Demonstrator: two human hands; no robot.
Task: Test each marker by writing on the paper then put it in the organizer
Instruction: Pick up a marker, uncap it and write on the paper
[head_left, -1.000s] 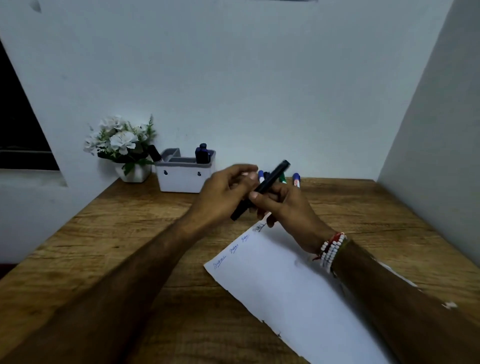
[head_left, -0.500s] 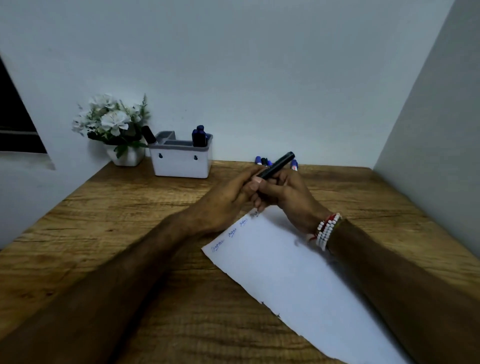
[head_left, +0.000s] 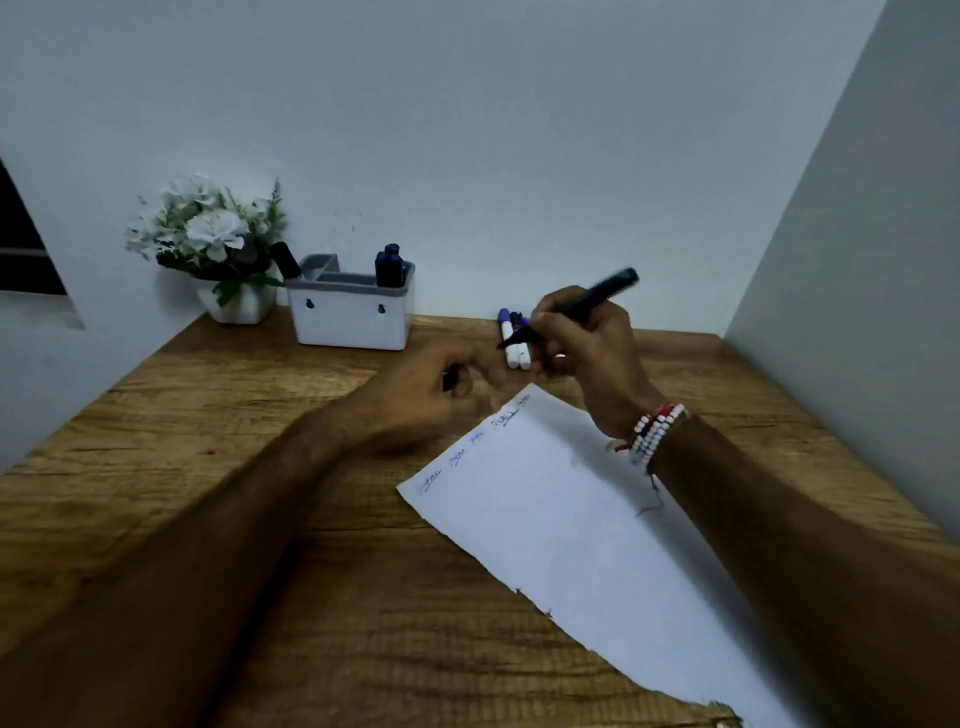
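Observation:
My right hand (head_left: 592, 353) grips an uncapped black marker (head_left: 576, 304), tip pointing down-left, above the far corner of the white paper (head_left: 597, 525). My left hand (head_left: 441, 389) rests on the desk beside that corner, fingers curled around a small dark piece that looks like the marker's cap (head_left: 451, 376). The paper carries short scribbles along its far edge. Loose markers (head_left: 514, 343) with blue caps lie behind my hands. The white organizer (head_left: 350, 322) at the back holds dark blue markers (head_left: 390, 266) on its right and a black one (head_left: 287, 261) leaning at its left.
A white pot of pale flowers (head_left: 215, 249) stands left of the organizer against the wall. The wooden desk (head_left: 208, 415) ends at walls behind and on the right. A beaded bracelet (head_left: 655, 431) circles my right wrist.
My hands have come apart: the cap came off the black marker. My left hand dropped to the desk with the cap while my right raised the marker. The camera tilted upward.

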